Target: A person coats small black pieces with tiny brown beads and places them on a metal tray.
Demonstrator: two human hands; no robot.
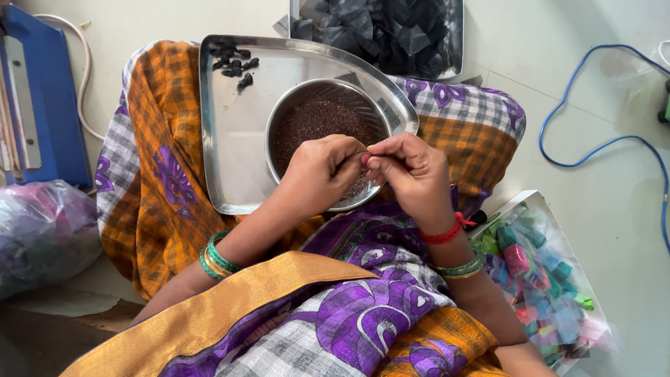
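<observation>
Bare skin and glass-bright bangles mark the 2 hands, which meet fingertip to fingertip over a steel bowl (328,94). The left hand (317,174) is curled narrow, its fingers bent inward toward the right hand (412,171), whose thumb and forefinger are pinched together; whatever sits between the fingertips is too small to tell. Green bangles (218,257) ring the left wrist; a red thread (447,234) and green-gold bangles circle the right.

The bowl, round and polished, holds a fine, grainy, dark-brown powder (314,122) and stands directly under the hands. It rests on a flat steel tray (237,126) with a raised rim, 1 side curved, laid across the lap. A small cluster of black, lumpy pieces (234,63) lies in the tray's far left corner, well apart from the bowl; the tray's left half is bare metal.

Woven cloth (153,174), checked orange and grey with purple motifs, drapes the lap beneath the tray. Beyond the tray's far edge stands a second metal tray (457,42) heaped with dark, angular packets. At the right lies a clear bag of small coloured tubes (537,279), close beside the right forearm. A blue cable (593,146) loops over pale floor at the right; a blue machine (42,105) and a crumpled plastic bag (42,230) border the left.
</observation>
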